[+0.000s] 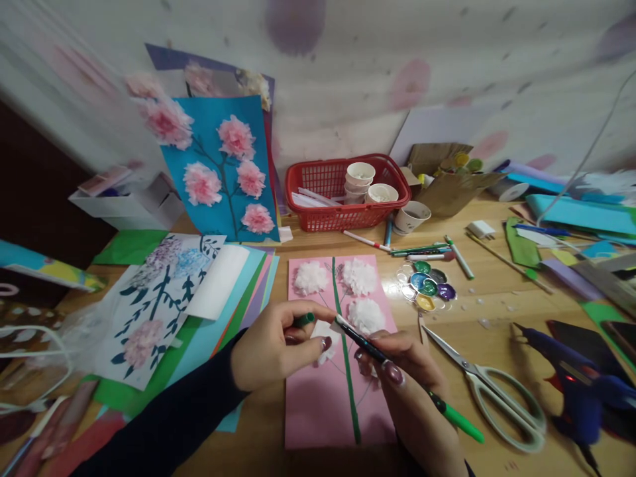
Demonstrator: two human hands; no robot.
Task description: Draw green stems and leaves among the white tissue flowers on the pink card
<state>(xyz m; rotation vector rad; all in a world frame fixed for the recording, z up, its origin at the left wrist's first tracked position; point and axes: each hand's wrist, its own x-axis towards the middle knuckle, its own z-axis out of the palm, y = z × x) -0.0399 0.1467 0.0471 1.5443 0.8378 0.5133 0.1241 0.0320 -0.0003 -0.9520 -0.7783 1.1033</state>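
A pink card [318, 404] lies on the wooden table in front of me, with a green stem line and three white tissue flowers [358, 276] glued near its top. My left hand [278, 351] pinches a small green pen cap [304, 320] above the card. My right hand [407, 377] grips a green marker [447, 412] whose dark tip end points toward the cap. A bit of white tissue [322, 334] sits under my left fingers.
Scissors [497, 391] and a blue glue gun [571, 384] lie at the right. A paint palette [428, 286], loose markers [422, 252] and a red basket [342, 192] with paper cups sit behind the card. Coloured paper sheets and flower artworks [223, 172] fill the left.
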